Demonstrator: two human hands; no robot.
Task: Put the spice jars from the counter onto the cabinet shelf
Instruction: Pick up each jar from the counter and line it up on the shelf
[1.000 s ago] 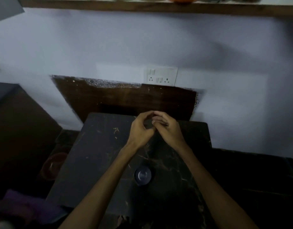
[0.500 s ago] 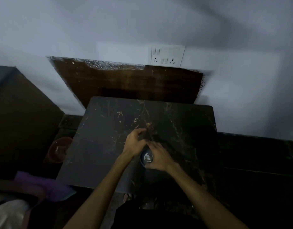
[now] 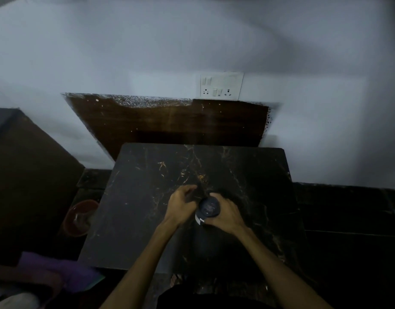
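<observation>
A small spice jar (image 3: pixel 208 209) with a dark lid stands on the black marble counter (image 3: pixel 147 208), seen from above. My right hand (image 3: pixel 225 214) wraps around it from the right, fingers curled round its side. My left hand (image 3: pixel 181 205) is right beside the jar on the left, fingers bent and apart; whether it touches the jar is unclear. The shelf is out of view.
A dark wooden panel (image 3: pixel 169 123) leans on the white wall behind the counter, below a switch and socket plate (image 3: pixel 221 86). A reddish bowl (image 3: pixel 80 217) sits low at the left, a purple cloth (image 3: pixel 58 270) at the bottom left, a dark cabinet (image 3: pixel 25 175) beside them.
Both hands came down from near the counter's back edge to the jar, and the right hand closed round it. The camera tilted down, so the shelf left the view.
</observation>
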